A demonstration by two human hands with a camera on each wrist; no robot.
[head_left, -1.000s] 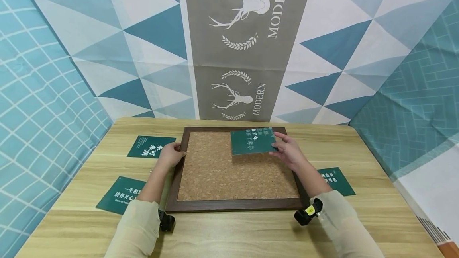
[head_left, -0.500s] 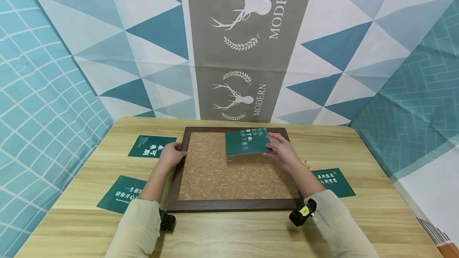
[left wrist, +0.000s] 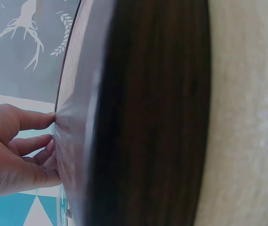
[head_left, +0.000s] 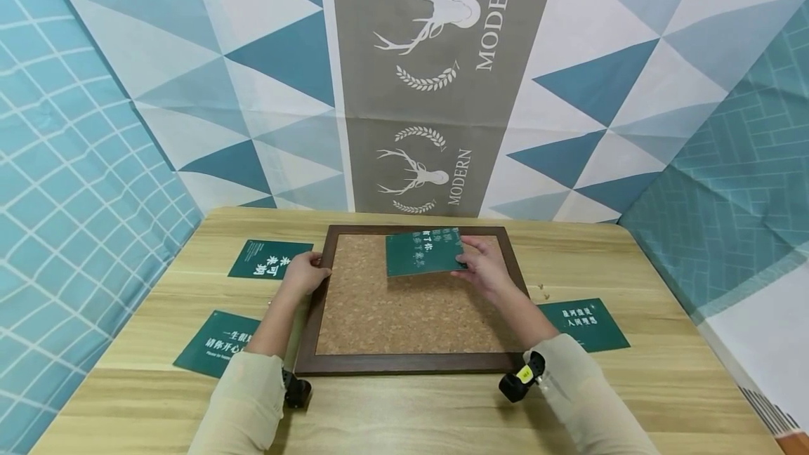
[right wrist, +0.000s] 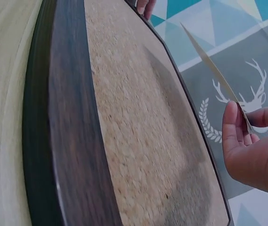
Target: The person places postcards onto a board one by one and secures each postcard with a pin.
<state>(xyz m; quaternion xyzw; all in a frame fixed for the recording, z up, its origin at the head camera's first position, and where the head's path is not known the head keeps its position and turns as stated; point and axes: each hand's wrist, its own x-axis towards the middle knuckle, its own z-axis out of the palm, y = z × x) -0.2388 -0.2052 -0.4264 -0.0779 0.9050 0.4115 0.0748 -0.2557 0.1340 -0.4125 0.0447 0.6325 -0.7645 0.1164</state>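
In the head view, my right hand (head_left: 487, 270) pinches a green card (head_left: 422, 253) with white lettering at its right edge. The card hangs tilted over the upper part of a cork board (head_left: 404, 314) with a dark brown wooden frame. Seen edge-on in the right wrist view, the card (right wrist: 218, 75) sits between thumb and fingers, above the cork. My left hand (head_left: 305, 274) holds the left side of the board's frame (head_left: 311, 328). Its thumb and fingertips (left wrist: 46, 176) rest against the frame edge in the left wrist view.
Two green cards lie left of the board: an upper card (head_left: 262, 260) and a lower card (head_left: 211, 346), partly behind my left forearm. Another green card (head_left: 590, 325) lies at the right, beside my right forearm. Small bits (head_left: 543, 292) lie near it on the wooden table (head_left: 404, 413).
My right hand has carried the green card leftward over the cork board. More of the card on the right side now shows. My left hand has stayed at the frame.
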